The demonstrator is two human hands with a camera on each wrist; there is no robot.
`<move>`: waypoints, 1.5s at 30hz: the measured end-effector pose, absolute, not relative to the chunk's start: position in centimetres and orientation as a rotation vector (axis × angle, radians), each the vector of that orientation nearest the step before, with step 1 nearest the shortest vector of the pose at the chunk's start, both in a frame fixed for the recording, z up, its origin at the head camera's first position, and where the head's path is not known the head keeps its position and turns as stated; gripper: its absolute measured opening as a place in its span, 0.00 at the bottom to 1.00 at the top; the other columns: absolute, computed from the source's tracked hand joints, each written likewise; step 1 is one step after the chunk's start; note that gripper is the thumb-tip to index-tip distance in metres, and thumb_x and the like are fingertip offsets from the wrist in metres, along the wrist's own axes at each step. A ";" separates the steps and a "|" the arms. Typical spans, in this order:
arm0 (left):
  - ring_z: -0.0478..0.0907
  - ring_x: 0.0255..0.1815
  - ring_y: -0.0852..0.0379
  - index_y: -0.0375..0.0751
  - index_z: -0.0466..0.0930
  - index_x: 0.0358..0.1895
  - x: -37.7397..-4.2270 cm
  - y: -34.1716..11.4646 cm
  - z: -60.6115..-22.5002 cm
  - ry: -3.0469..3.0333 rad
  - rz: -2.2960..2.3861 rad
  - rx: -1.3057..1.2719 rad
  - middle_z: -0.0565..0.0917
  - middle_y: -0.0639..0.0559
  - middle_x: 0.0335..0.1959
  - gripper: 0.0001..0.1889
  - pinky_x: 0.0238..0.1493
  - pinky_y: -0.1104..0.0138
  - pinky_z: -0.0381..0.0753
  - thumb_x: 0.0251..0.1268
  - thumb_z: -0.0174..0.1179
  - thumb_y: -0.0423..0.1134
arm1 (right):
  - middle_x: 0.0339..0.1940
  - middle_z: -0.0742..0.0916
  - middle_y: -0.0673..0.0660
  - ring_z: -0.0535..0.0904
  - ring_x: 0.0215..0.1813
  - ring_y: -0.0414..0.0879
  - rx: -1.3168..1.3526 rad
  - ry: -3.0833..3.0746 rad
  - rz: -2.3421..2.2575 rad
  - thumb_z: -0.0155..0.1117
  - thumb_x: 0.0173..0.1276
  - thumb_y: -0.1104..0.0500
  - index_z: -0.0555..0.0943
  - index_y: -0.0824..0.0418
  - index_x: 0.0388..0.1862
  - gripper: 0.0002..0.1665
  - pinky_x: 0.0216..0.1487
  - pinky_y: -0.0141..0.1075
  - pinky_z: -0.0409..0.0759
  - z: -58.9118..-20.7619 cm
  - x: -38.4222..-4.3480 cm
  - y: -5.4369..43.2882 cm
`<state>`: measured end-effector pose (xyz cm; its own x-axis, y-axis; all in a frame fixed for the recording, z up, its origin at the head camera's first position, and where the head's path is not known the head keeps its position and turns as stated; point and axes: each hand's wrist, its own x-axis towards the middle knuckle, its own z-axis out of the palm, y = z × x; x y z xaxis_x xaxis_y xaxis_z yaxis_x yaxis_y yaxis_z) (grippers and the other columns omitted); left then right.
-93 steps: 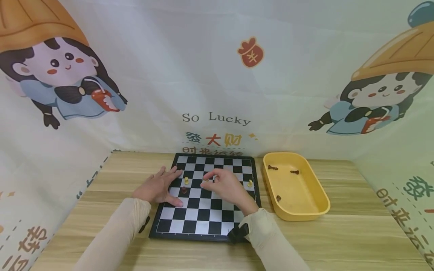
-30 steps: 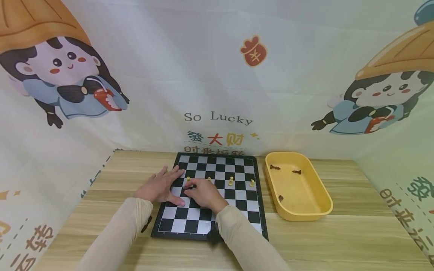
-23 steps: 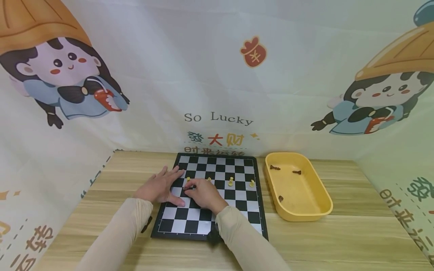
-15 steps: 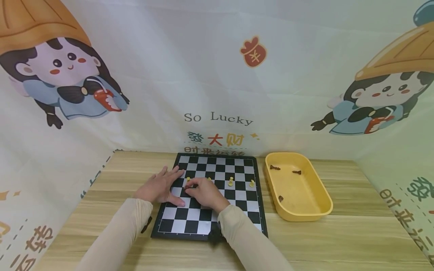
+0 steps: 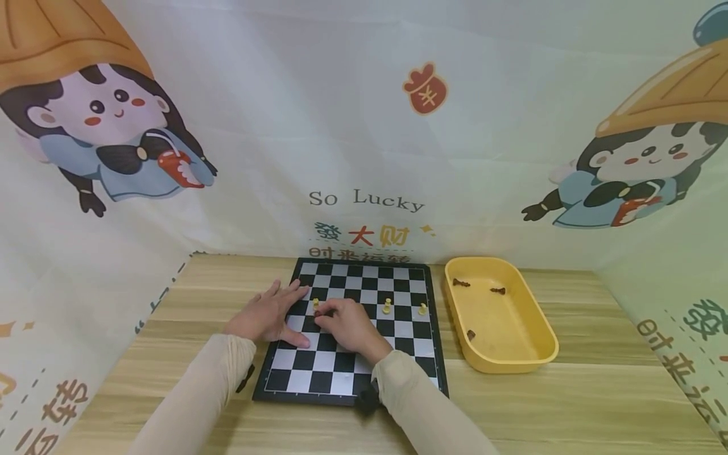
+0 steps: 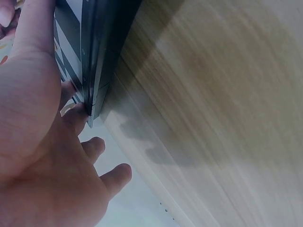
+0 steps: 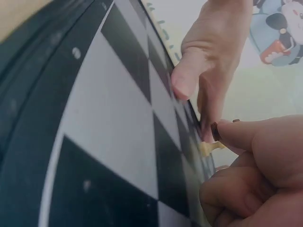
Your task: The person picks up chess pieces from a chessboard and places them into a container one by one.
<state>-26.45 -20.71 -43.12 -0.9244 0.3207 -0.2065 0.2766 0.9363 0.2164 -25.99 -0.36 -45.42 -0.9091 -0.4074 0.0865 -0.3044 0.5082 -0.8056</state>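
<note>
My right hand (image 5: pixel 354 325) pinches a small dark reddish-brown chess piece (image 5: pixel 318 314) between thumb and fingers, over the left part of the black-and-white chessboard (image 5: pixel 341 383). In the right wrist view the dark base of the chess piece (image 7: pixel 215 132) pokes out at the fingertips, most of it hidden. A yellow chess piece (image 5: pixel 315 303) stands just beyond it. Two more yellow pieces, one mid-board (image 5: pixel 387 306) and one near the right edge (image 5: pixel 423 309), stand in about the same row. With fingers spread, my left hand (image 5: pixel 261 318) rests across the board's left edge.
Right of the board stands a yellow plastic tray (image 5: pixel 540 335). Inside lie a dark chess piece (image 5: pixel 461 283), another farther right (image 5: pixel 497 291) and one near its left wall (image 5: pixel 471 335). A printed cloth (image 5: pixel 364 126) rises behind the wooden table (image 5: pixel 603 328).
My right hand has come left across the board, taken hold of the dark chess piece and shifted slightly right with it. The left hand has stayed in place.
</note>
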 end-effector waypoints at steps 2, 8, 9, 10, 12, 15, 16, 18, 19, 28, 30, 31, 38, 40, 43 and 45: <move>0.45 0.83 0.28 0.44 0.55 0.82 -26.4 -20.7 -43.2 2.853 0.269 0.448 0.53 0.40 0.84 0.64 0.77 0.31 0.55 0.40 0.73 0.72 | 0.27 0.87 0.50 0.69 0.21 0.35 -0.621 2.642 -1.363 0.67 0.72 0.58 0.89 0.57 0.47 0.09 0.23 0.26 0.66 -45.3 -25.8 -0.2; 0.45 0.84 0.29 0.45 0.55 0.82 -26.5 -20.6 -43.5 2.853 0.262 0.439 0.52 0.41 0.84 0.65 0.77 0.31 0.55 0.40 0.72 0.73 | 0.16 0.77 0.45 0.66 0.18 0.36 -0.570 2.634 -1.409 0.67 0.72 0.55 0.88 0.56 0.49 0.11 0.19 0.27 0.62 -44.0 -25.1 0.4; 0.44 0.84 0.29 0.45 0.55 0.82 -26.5 -20.6 -43.5 2.850 0.264 0.433 0.52 0.41 0.85 0.65 0.77 0.31 0.54 0.39 0.72 0.73 | 0.15 0.76 0.45 0.66 0.17 0.37 -0.568 2.628 -1.420 0.67 0.72 0.55 0.88 0.56 0.50 0.11 0.19 0.27 0.61 -43.7 -25.0 0.6; 0.44 0.84 0.29 0.45 0.55 0.82 -26.5 -20.6 -43.6 2.847 0.265 0.429 0.52 0.41 0.85 0.65 0.78 0.31 0.54 0.39 0.72 0.73 | 0.15 0.76 0.45 0.66 0.17 0.37 -0.566 2.625 -1.426 0.67 0.72 0.54 0.88 0.56 0.50 0.12 0.18 0.27 0.61 -43.4 -24.9 0.7; 0.44 0.84 0.29 0.45 0.55 0.82 -26.5 -20.6 -43.5 2.846 0.269 0.421 0.52 0.41 0.85 0.65 0.78 0.32 0.54 0.39 0.73 0.72 | 0.14 0.75 0.45 0.66 0.17 0.38 -0.567 2.632 -1.430 0.66 0.73 0.54 0.87 0.56 0.51 0.12 0.18 0.28 0.60 -42.9 -24.7 1.0; 0.44 0.84 0.29 0.45 0.55 0.82 -26.6 -20.6 -43.3 2.849 0.267 0.418 0.52 0.41 0.85 0.65 0.78 0.32 0.54 0.39 0.73 0.72 | 0.13 0.74 0.46 0.65 0.16 0.39 -0.586 2.652 -1.438 0.66 0.73 0.54 0.88 0.55 0.50 0.12 0.17 0.28 0.59 -42.0 -24.3 1.4; 0.44 0.84 0.29 0.45 0.55 0.82 -26.6 -20.6 -43.2 2.851 0.264 0.419 0.52 0.41 0.85 0.65 0.78 0.32 0.54 0.39 0.73 0.72 | 0.13 0.74 0.46 0.65 0.16 0.39 -0.596 2.663 -1.443 0.66 0.73 0.55 0.88 0.56 0.50 0.12 0.17 0.28 0.59 -41.7 -24.2 1.5; 0.44 0.84 0.29 0.45 0.55 0.82 -26.6 -20.6 -43.1 2.852 0.261 0.417 0.53 0.41 0.84 0.65 0.78 0.33 0.54 0.39 0.73 0.72 | 0.13 0.73 0.46 0.64 0.15 0.38 -0.615 2.685 -1.452 0.67 0.72 0.55 0.88 0.57 0.50 0.12 0.16 0.28 0.59 -41.2 -24.0 1.7; 0.44 0.84 0.29 0.45 0.55 0.82 -26.6 -20.6 -43.0 2.850 0.262 0.417 0.53 0.41 0.84 0.65 0.78 0.33 0.54 0.39 0.73 0.72 | 0.12 0.73 0.46 0.64 0.14 0.38 -0.616 2.692 -1.456 0.67 0.72 0.55 0.89 0.57 0.50 0.12 0.16 0.28 0.59 -40.9 -23.8 1.8; 0.44 0.84 0.29 0.46 0.56 0.82 -26.3 -20.6 -43.0 2.838 0.310 0.414 0.52 0.41 0.85 0.65 0.79 0.32 0.52 0.39 0.74 0.71 | 0.14 0.74 0.47 0.64 0.17 0.40 -0.501 2.699 -1.555 0.69 0.70 0.54 0.89 0.54 0.47 0.10 0.19 0.28 0.60 -38.9 -22.8 3.6; 0.43 0.84 0.29 0.46 0.55 0.82 -26.3 -20.6 -43.0 2.837 0.316 0.411 0.52 0.41 0.85 0.65 0.79 0.32 0.52 0.38 0.75 0.71 | 0.15 0.75 0.48 0.64 0.17 0.40 -0.482 2.699 -1.591 0.70 0.70 0.55 0.90 0.54 0.47 0.10 0.19 0.27 0.59 -38.6 -22.7 4.0; 0.44 0.84 0.29 0.46 0.55 0.82 -26.3 -20.6 -43.0 2.839 0.312 0.413 0.52 0.41 0.85 0.65 0.79 0.32 0.52 0.38 0.75 0.71 | 0.15 0.74 0.48 0.63 0.16 0.40 -0.469 2.705 -1.601 0.70 0.70 0.55 0.90 0.54 0.47 0.10 0.18 0.27 0.59 -38.5 -22.6 4.3; 0.45 0.84 0.29 0.46 0.55 0.82 -26.4 -20.6 -43.2 2.849 0.280 0.429 0.53 0.41 0.84 0.65 0.78 0.33 0.54 0.38 0.74 0.71 | 0.13 0.68 0.47 0.60 0.15 0.42 -0.375 2.731 -1.690 0.71 0.69 0.55 0.89 0.58 0.49 0.13 0.18 0.29 0.57 -38.1 -22.5 6.3; 0.45 0.84 0.28 0.46 0.55 0.82 -26.4 -20.6 -43.2 2.851 0.275 0.432 0.53 0.41 0.84 0.65 0.78 0.32 0.54 0.38 0.74 0.71 | 0.13 0.67 0.47 0.61 0.16 0.42 -0.360 2.744 -1.713 0.71 0.68 0.55 0.89 0.59 0.48 0.13 0.19 0.30 0.57 -38.0 -22.5 6.9; 0.45 0.84 0.28 0.46 0.55 0.82 -26.4 -20.6 -43.2 2.853 0.268 0.434 0.53 0.41 0.84 0.65 0.78 0.33 0.55 0.38 0.74 0.71 | 0.13 0.68 0.48 0.61 0.15 0.42 -0.339 2.746 -1.763 0.72 0.68 0.57 0.89 0.60 0.47 0.12 0.18 0.29 0.56 -37.8 -22.6 7.8; 0.45 0.84 0.28 0.46 0.55 0.82 -26.4 -20.6 -43.2 2.853 0.266 0.434 0.53 0.41 0.84 0.65 0.78 0.32 0.55 0.38 0.74 0.71 | 0.13 0.67 0.47 0.61 0.15 0.41 -0.326 2.744 -1.785 0.72 0.68 0.58 0.89 0.60 0.47 0.11 0.17 0.29 0.55 -37.7 -22.6 8.4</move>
<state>-26.45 -20.65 -43.16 -0.9263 0.3124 -0.2108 0.2680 0.9393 0.2142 -22.60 8.40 -37.68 -0.9695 -0.0843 0.2302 -0.2446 0.3951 -0.8855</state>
